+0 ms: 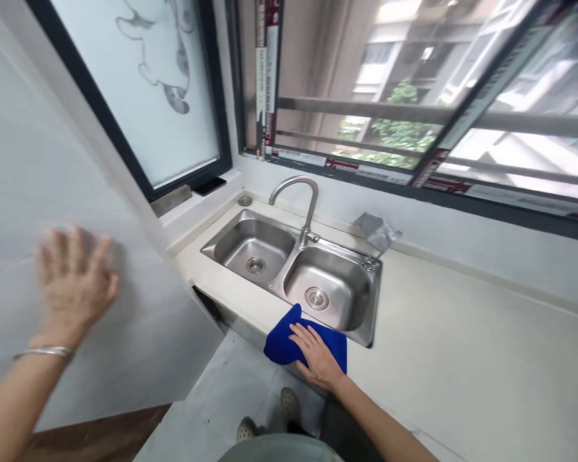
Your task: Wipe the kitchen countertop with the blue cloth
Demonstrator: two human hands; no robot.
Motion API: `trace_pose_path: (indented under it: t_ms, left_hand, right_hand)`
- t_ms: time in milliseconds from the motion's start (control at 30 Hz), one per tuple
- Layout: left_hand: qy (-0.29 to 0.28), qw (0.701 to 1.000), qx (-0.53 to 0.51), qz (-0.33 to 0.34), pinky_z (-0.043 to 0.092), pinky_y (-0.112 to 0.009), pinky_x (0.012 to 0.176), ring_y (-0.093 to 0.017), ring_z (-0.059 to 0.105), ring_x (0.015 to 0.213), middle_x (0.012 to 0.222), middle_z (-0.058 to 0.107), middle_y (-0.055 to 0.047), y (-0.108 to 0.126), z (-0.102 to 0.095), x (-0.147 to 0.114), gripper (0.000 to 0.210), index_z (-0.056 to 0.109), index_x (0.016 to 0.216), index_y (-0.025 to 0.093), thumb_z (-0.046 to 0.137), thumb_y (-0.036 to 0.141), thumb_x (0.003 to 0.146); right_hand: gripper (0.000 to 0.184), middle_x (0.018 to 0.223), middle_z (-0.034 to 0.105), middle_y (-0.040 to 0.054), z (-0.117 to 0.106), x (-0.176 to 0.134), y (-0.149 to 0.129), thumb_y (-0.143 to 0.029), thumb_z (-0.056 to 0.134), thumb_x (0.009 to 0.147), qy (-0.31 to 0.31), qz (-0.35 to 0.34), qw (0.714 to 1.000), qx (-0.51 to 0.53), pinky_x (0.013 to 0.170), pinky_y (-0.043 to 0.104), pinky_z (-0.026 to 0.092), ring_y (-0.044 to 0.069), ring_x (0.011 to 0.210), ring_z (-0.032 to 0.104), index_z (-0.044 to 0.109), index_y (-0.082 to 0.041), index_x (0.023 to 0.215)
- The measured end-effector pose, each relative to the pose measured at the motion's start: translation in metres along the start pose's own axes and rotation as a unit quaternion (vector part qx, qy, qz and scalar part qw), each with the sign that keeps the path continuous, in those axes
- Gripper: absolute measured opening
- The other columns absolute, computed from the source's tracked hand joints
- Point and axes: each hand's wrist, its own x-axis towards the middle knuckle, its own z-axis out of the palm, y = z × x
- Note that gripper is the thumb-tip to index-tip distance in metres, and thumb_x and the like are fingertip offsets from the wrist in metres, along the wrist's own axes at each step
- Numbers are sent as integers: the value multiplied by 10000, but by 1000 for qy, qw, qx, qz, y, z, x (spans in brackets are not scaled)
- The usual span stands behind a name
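Observation:
My left hand (74, 282) is raised at the left with its fingers spread, slightly blurred, on or close to the white wall (164, 333). A metal bangle (43, 351) circles that wrist. On the front edge of the counter, below the sink, lies a blue cloth (282, 337). My right hand (318, 356) rests flat on top of the cloth, fingers stretched out and thumb apart. Just beyond it is the stainless-steel double sink (275, 285), whose front rim the cloth touches or nearly touches.
A curved faucet (312, 208) rises behind the sink. A crumpled grey plastic packet (378, 232) lies at the back rim. The pale counter (462, 346) extends right. A dark phone-like object (210, 186) sits on the left sill, beneath a frosted window (173, 154). My shoes (289, 404) stand on the floor.

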Motion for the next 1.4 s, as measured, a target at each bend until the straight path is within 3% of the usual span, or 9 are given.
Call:
trace_pose_path:
  t_ms: [133,233,400,533,633,733,800,1067,1400]
  left_hand:
    - [-121,981,-81,131,198,-562,1198,-311,75,1500,1642,113,-97,98,106,-34,543,459,1434,153,487,231,897]
    - [-172,965,-133,144,301,-500,1177,-303,203,1479,1566,336,-144,173,179,-64,477,535,1390,185,444,215,923]
    - [-272,941,-190,66,341,-507,1147,-356,267,1451,1525,403,-161,258,243,-87,481,557,1381,200,520,283,908]
    - [-265,949,-171,-2,340,-566,1124,-409,279,1434,1511,399,-214,287,258,-86,485,547,1386,148,497,306,930]
    - [-252,953,-151,-67,323,-614,1113,-448,264,1427,1523,370,-230,302,263,-86,498,512,1414,129,458,323,959]
    - [-236,953,-133,-135,300,-654,1105,-476,242,1424,1519,366,-246,319,267,-85,527,469,1436,88,418,346,980]
    - [-223,951,-122,-175,274,-657,1118,-470,210,1436,1528,359,-237,330,268,-83,528,458,1443,83,389,345,990]
    - [-151,954,-122,-226,279,-587,1149,-383,273,1439,1489,456,-157,345,258,-74,469,539,1387,133,360,314,993]
    - [-170,953,-124,-219,241,-603,1162,-370,199,1468,1515,417,-163,345,258,-74,485,517,1402,118,350,304,987]
  right_hand:
    - [583,1568,295,100,-11,-60,17,-232,514,846,33,82,996,-22,1189,532,278,268,1450,243,428,-186,1421]
    - [530,1569,297,87,-14,-107,32,-265,478,908,65,149,985,-50,1186,529,287,260,1449,249,418,-204,1431]
    - [468,1559,314,89,-14,-186,59,-341,386,979,132,281,947,-88,1181,537,285,257,1440,270,405,-207,1428]
    - [512,1551,324,103,-16,-238,82,-440,318,994,170,373,905,-113,1170,533,297,273,1424,301,392,-193,1436]
    - [576,1538,332,144,-17,-260,95,-474,279,981,206,457,850,-159,1140,543,327,310,1411,317,396,-143,1437]
    - [619,1533,310,206,-13,-252,96,-466,254,971,236,526,787,-220,1115,597,313,365,1409,293,405,-70,1422]
    - [610,1539,282,229,-8,-231,88,-431,248,974,237,536,771,-249,1114,621,285,383,1418,264,403,-44,1420]
    - [571,1588,191,176,-9,-164,68,-359,285,971,183,482,820,-250,1142,574,256,332,1452,200,320,-102,1479]
    - [576,1573,237,171,-33,-144,143,-390,276,972,165,459,844,-225,1151,553,238,320,1443,211,342,-106,1469]
